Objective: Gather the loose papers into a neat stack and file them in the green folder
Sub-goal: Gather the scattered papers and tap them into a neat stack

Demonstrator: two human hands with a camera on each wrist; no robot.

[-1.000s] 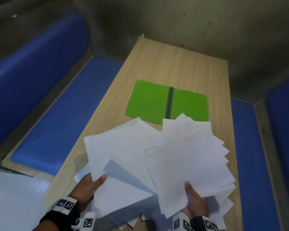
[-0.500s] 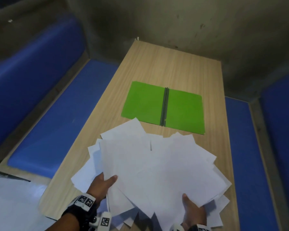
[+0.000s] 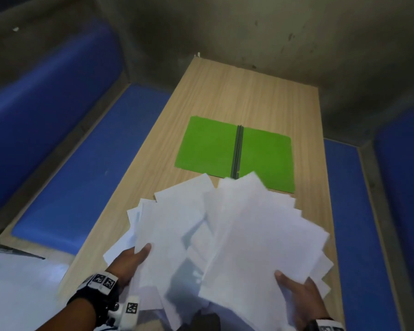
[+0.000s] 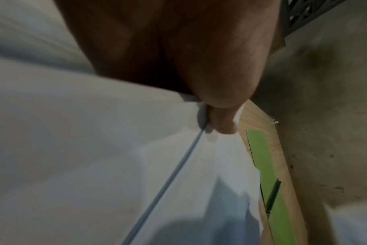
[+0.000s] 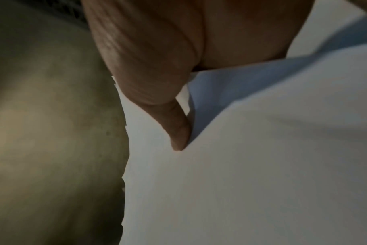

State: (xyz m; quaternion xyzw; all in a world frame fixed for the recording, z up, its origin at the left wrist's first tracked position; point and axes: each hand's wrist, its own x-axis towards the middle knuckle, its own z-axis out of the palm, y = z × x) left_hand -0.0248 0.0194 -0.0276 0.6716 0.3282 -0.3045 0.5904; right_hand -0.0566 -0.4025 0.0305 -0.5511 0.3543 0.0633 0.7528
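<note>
Several loose white papers fan out unevenly above the near half of the wooden table. My left hand grips the left part of the bundle, thumb on top. My right hand grips the right part, thumb on top and fingers hidden beneath. The left wrist view shows my left hand pinching the papers; in the right wrist view my right hand lies on the papers. The green folder lies open and flat beyond them, dark spine in the middle; its near edge is partly covered.
Blue padded benches run along both sides of the table, the right one close to the table edge. A grey wall stands behind the far end. A white surface shows at the lower left.
Both hands have drawn the two fans of paper closer together and lifted them; the right fan now overlaps the folder's near edge. The view has shifted slightly.
</note>
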